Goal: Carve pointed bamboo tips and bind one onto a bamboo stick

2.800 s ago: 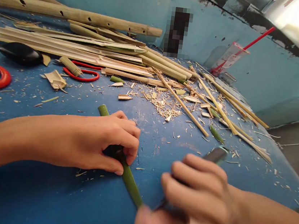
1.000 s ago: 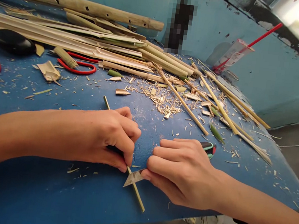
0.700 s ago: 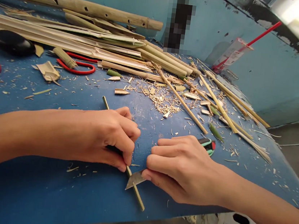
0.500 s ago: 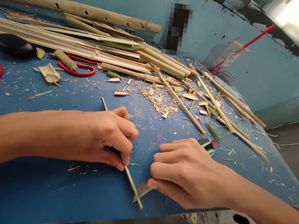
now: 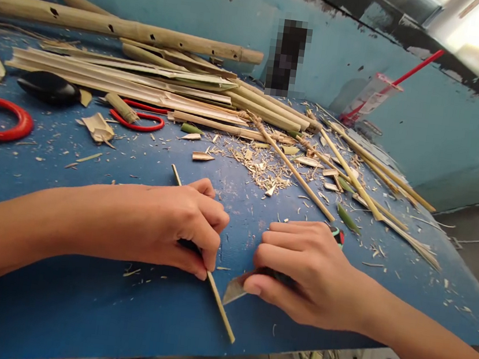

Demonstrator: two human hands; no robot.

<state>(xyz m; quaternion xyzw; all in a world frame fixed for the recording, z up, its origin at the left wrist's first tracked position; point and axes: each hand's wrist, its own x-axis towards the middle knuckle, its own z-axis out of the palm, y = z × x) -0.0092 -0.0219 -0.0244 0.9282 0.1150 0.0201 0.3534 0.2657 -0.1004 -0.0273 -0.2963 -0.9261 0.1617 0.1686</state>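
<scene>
My left hand (image 5: 172, 229) is closed on a thin bamboo strip (image 5: 221, 306), pressing it flat on the blue table (image 5: 75, 305). The strip runs from behind my knuckles down to the table's near edge. My right hand (image 5: 302, 269) is closed round a utility knife (image 5: 237, 287) whose grey blade tip touches the strip's right side just below my left fingertips. The knife's green and red handle end (image 5: 338, 236) shows behind my right knuckles.
Long bamboo poles and split slats (image 5: 124, 81) lie piled across the back. Shavings (image 5: 262, 170) and thin sticks (image 5: 293, 171) litter the centre and right. Red-handled scissors (image 5: 137, 120), a red ring (image 5: 0, 121), a black object (image 5: 47, 87) sit left; a plastic cup with a red straw (image 5: 369, 96) stands by the wall.
The strip now stands on its thin edge instead of showing its green face. My right hand ran the blade down the strip toward the near end, then came back up beside my left fingertips.
</scene>
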